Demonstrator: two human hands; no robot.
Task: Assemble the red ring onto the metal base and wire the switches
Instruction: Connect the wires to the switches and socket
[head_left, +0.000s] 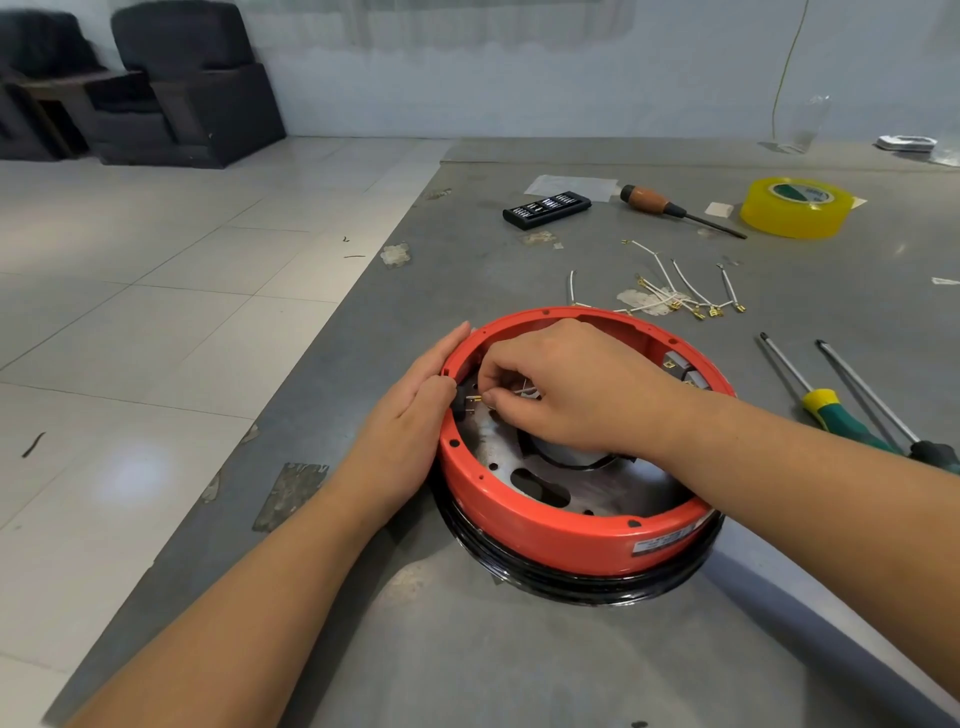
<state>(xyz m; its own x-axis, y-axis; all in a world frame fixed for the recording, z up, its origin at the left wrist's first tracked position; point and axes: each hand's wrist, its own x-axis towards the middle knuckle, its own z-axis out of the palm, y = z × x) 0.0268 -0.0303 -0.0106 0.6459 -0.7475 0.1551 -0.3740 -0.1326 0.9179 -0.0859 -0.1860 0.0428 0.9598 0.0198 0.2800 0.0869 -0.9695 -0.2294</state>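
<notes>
2 hands at red ring (545, 535), left hand (415, 415) flat outside, right hand (566, 389) pinching half-hidden wire (525, 388).

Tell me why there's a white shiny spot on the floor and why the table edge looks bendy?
Head view: the white spot on the floor tiles is glare, probably from a lamp out of frame; the table edges splay and bend because the wide-angle lens distorts; the chairs at the back look soft and blurry.
</notes>
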